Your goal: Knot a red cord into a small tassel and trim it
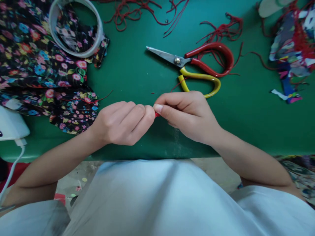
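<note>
My left hand [125, 124] and my right hand [190, 114] meet over the table near its front edge. Between their fingertips shows a small bright red piece [157, 114], mostly hidden by the fingers. The left fingers are curled into a fist around its left end. My right thumb and index finger pinch it from the other side. A thin red cord [176, 87] runs up from behind my right hand towards the scissors [177, 61], which lie just beyond with one red and one yellow handle. Whether this cord joins the red piece cannot be seen.
Floral black fabric [36, 65] covers the left side, with a clear tape roll [98, 42] on it. Red cords [123, 14] lie at the back. Fabric scraps [287, 59] sit at the right. A white device [12, 124] with a cable stands left on the green table [246, 108].
</note>
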Available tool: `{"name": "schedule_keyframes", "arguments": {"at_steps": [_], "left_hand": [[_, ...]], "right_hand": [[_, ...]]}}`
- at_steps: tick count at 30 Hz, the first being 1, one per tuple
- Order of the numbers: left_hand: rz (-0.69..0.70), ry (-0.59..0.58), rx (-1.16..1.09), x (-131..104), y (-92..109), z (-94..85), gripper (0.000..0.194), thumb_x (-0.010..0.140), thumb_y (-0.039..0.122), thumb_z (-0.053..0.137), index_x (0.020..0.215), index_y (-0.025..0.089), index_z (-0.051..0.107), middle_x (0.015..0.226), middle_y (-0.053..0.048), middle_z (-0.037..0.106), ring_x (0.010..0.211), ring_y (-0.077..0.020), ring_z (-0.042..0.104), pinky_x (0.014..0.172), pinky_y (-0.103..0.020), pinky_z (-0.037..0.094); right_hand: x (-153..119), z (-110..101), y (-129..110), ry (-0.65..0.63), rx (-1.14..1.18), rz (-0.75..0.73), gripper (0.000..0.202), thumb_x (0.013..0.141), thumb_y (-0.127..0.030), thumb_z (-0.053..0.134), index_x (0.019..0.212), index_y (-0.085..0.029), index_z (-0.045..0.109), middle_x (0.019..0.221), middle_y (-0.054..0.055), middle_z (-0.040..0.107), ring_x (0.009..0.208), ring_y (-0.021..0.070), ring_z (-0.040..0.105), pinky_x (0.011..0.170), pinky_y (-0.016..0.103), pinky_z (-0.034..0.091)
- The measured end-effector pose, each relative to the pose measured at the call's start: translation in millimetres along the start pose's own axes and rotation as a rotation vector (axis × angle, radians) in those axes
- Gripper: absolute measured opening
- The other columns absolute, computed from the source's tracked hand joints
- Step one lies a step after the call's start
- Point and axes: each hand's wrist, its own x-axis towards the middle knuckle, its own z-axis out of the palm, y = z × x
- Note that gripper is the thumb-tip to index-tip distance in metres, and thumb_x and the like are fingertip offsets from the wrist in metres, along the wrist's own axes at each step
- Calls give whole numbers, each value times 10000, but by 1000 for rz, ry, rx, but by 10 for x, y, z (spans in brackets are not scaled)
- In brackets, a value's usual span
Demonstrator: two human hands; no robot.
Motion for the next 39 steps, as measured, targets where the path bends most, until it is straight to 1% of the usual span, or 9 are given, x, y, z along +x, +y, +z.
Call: {"name": "schedule_keyframes", "arguments": {"at_steps": [4, 8, 12, 15, 21, 25, 31, 36, 39], "left_hand": [[-41, -12, -69, -10, 10, -3, 138, 942, 136, 503, 907, 182, 629, 621, 11, 534, 472, -108, 548, 411, -250, 309], [-42, -86, -25, -14, -3, -1, 157, 948, 147, 481, 920, 186, 630, 619, 8, 531, 459, -104, 537, 405, -251, 319], [45, -5, 7, 8, -20, -5, 137, 928, 115, 518, 908, 172, 642, 641, 0, 560, 491, -112, 551, 428, -257, 338], [82, 28, 7, 17, -17, -4, 126, 906, 85, 547, 896, 163, 646, 661, -6, 586, 532, -125, 568, 455, -269, 345], [-59, -30, -33, -18, 14, 38, 169, 939, 83, 474, 861, 167, 599, 590, 22, 512, 512, -114, 521, 489, -264, 331], [-125, -46, -85, -15, 47, 29, 107, 930, 113, 494, 921, 161, 589, 637, 7, 558, 547, -130, 551, 507, -266, 369], [-483, -236, -670, 103, 82, -115, 189, 979, 295, 429, 937, 181, 573, 762, -26, 647, 675, -141, 623, 622, -253, 492], [-840, -388, -1271, 169, 61, -143, 249, 1011, 291, 406, 828, 182, 535, 637, 26, 601, 501, -77, 559, 492, -179, 463], [-917, -430, -1355, 179, 48, -139, 251, 1000, 289, 430, 802, 177, 538, 600, 38, 585, 444, -63, 532, 430, -160, 425]], "right_hand": [[-6, 52, 35, 45, 94, -4, 253, 950, -249, 538, 713, -171, 581, 519, -60, 379, 509, 71, 379, 511, 224, 347], [10, 63, 88, -25, 189, 20, 264, 970, -284, 507, 746, -166, 580, 502, -69, 341, 456, 65, 321, 452, 221, 313], [21, 60, 100, -58, 228, 45, 247, 966, -249, 495, 748, -158, 569, 501, -74, 331, 429, 57, 280, 415, 215, 271], [10, 64, 74, 31, 134, -19, 234, 950, -221, 509, 733, -160, 573, 534, -60, 386, 480, 63, 355, 476, 208, 326], [-17, 70, 47, 114, -156, -123, 248, 967, -238, 483, 743, -172, 567, 572, -52, 475, 547, 65, 461, 528, 194, 357], [-38, 92, 93, 184, -330, -203, 261, 988, -260, 455, 767, -182, 570, 584, -40, 532, 543, 69, 493, 513, 193, 367], [-73, 112, 192, 275, -597, -459, 264, 984, -197, 402, 816, -210, 606, 671, -11, 640, 596, 82, 583, 516, 195, 416], [-57, 89, 231, 265, -739, -564, 329, 988, -163, 336, 820, -211, 614, 606, -21, 578, 527, 71, 520, 506, 186, 427], [-41, 75, 235, 270, -748, -631, 309, 977, -132, 340, 855, -202, 615, 587, -30, 541, 510, 72, 495, 502, 198, 411]]}}
